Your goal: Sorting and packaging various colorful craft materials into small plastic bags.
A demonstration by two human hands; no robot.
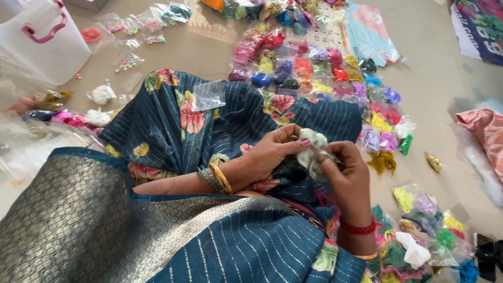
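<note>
Both hands on pale green fabric tuft (313,152): left hand (272,154) fingers pinch its top, right hand (348,173) fingers clamp lower side (tuft btwn fingertips, roughly upright). Colourful packets (335,73) lie beyond fingers on floor.

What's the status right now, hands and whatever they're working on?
Left hand and right hand both pinching a pale green fluffy bundle over the lap. Empty clear bag on the knee. Nothing blocking.

soft, even daylight falls over my lap; shadows are faint. my hands (314,157) look slightly blurred. the plastic packets (325,68) catch small glints, and the white bag (42,42) looks washed out.
</note>
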